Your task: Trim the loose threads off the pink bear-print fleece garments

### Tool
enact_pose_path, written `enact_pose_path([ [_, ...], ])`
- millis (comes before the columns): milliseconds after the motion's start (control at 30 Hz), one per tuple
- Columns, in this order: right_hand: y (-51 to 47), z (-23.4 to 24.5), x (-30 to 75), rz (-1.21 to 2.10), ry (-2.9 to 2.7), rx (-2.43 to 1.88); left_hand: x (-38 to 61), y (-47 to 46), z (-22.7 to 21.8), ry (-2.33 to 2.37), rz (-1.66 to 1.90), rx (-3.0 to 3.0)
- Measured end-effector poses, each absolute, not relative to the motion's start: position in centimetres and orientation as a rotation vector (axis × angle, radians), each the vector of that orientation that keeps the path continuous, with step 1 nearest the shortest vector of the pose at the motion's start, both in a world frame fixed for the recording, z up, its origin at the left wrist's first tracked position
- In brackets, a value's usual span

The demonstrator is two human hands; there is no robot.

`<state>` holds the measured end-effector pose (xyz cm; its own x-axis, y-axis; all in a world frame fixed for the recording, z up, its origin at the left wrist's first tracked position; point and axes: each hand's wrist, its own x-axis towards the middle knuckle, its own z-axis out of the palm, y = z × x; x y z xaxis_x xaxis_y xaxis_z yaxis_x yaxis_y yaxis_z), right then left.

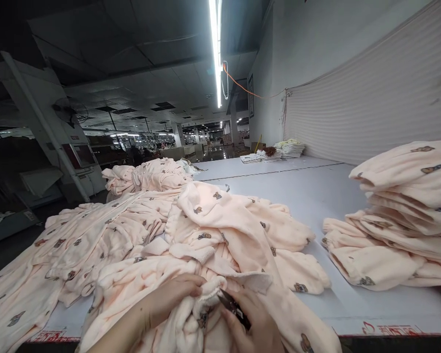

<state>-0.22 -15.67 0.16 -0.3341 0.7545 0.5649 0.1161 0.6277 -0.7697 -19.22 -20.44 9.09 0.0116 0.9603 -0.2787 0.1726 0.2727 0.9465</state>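
Our left hand (pixel 179 295) pinches the bunched pale pink garment (pixel 186 319), which lies at the near edge of the bench (pixel 279 182). Our right hand (pixel 256 316) grips dark snips (pixel 238 311), their tip at the gathered cloth, and a stack of folded pieces (pixel 382 257) stands further right

There are two hands (pixel 252 316), one cutter (pixel 237 308), one fan (pixel 68 112).

A pale table (pixel 323 184) bears a peach garment heap (pixel 223 215) around and beyond the left hand (pixel 179 294) — a folded stack (pixel 404 223) right of the right hand (pixel 257 316) — and white cloths (pixel 289 149) far ahead.
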Motion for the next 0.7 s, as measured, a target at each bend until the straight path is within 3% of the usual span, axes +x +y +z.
enact_pose_path([
  [167, -17.0, 1.9, -0.7, 0.333, -2.061, -0.811, -19.2, -20.5, 9.0, 1.452, 0.896, 1.104],
  [567, -15.7, 2.8, 0.3, 0.832, -1.972, -0.797, -19.2, -20.3, 8.8, 1.392, 0.873, 1.046],
  [700, -16.2, 2.8, 0.4, 0.666, -2.036, -0.775, -19.0, -20.3, 9.1, 1.411, 0.878, 1.01],
])
